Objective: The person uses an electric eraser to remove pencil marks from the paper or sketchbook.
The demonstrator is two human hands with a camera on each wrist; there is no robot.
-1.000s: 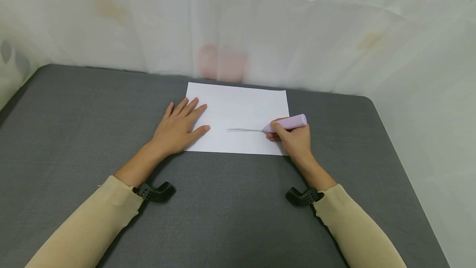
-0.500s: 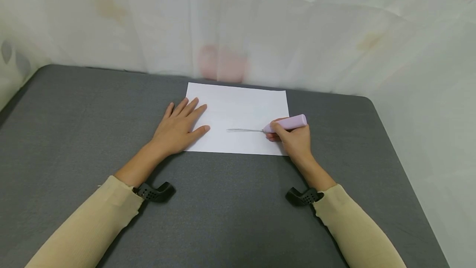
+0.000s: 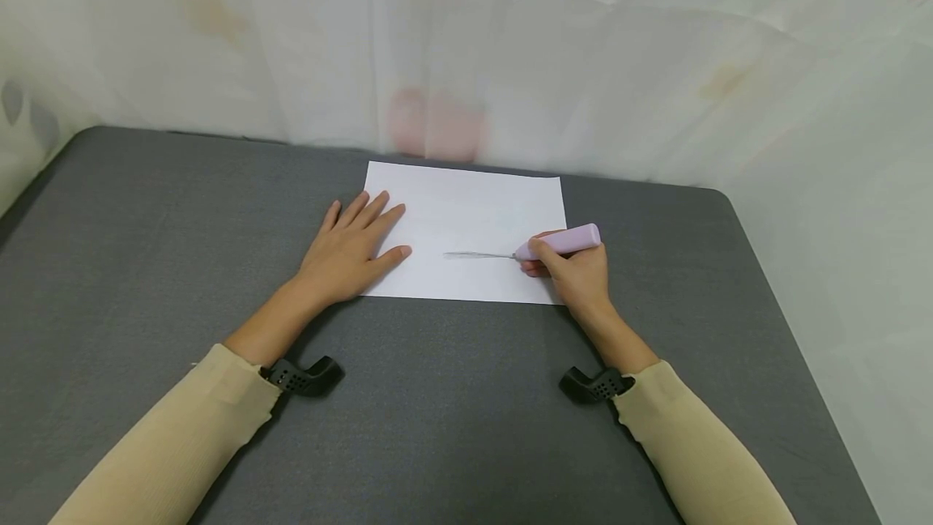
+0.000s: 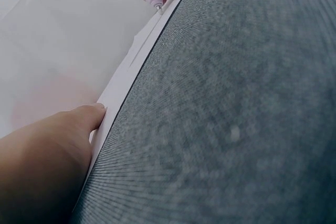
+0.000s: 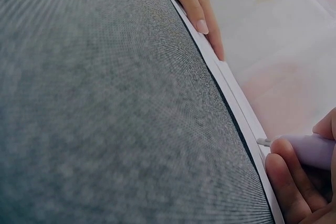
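White paper sheet (image 3: pixel 474 217) flat on grey tabletop (image 3: pixel 146 266), near far edge, roughly centred. Left hand (image 3: pixel 350 253) released, fingers straight, palm down on sheet's left part, pressing it; heel of hand on tabletop. Right hand (image 3: pixel 576 270) at sheet's near right corner, fingers curled round pink-handled tool (image 3: pixel 561 241). Tool lies low, near horizontal; thin metal shaft (image 3: pixel 477 254) points left across sheet, toward left hand, well apart from it. Beige sleeves (image 3: pixel 182 444) on both arms. Pale curtain (image 3: pixel 510 47) behind tabletop's far edge.
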